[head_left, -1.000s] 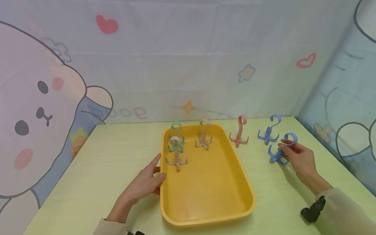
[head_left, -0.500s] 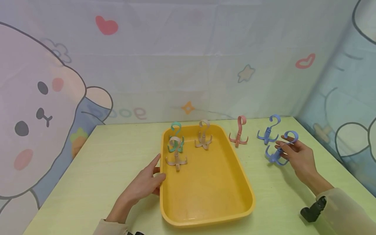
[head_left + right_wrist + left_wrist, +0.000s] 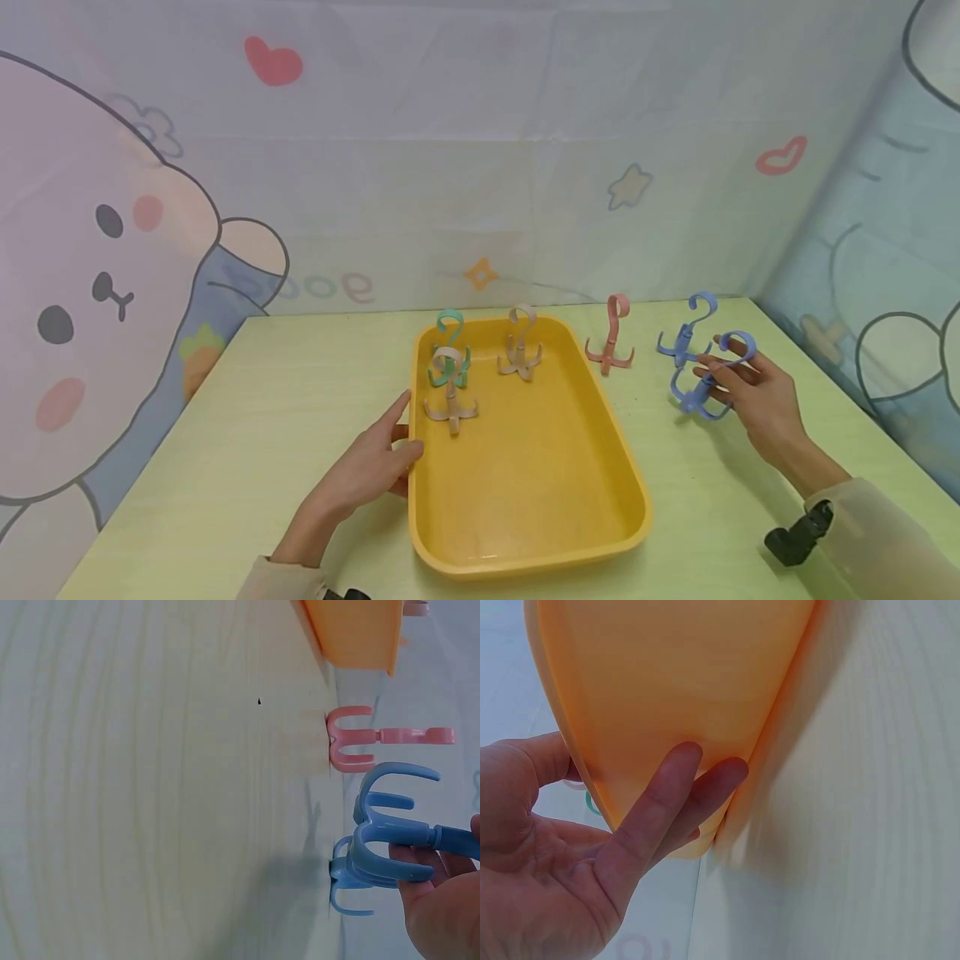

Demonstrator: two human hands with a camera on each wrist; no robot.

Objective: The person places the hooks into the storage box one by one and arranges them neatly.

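Note:
In the head view my left hand (image 3: 360, 471) grips the left wall of a yellow tray (image 3: 532, 475). The left wrist view shows the thumb at the rim and the fingers of that hand (image 3: 570, 870) against the outside of the tray (image 3: 675, 675). On the right, my right hand (image 3: 765, 412) pinches the stem of a tilted blue hook (image 3: 696, 402). Its prongs are off the table in the right wrist view, where the hook (image 3: 390, 827) partly covers a second blue hook (image 3: 343, 871) standing behind it. The right hand (image 3: 450, 911) shows only in part there.
A green hook (image 3: 462, 377) and two beige hooks (image 3: 452, 408) (image 3: 520, 360) stand at the tray's far end. Right of the tray are a pink hook (image 3: 611, 342) and the second blue hook (image 3: 682, 343). A printed cloth (image 3: 420, 167) hangs behind the table.
My right hand has moved the pinched blue hook slightly to the left, closer to the other blue hook. The left hand and the tray have stayed in place.

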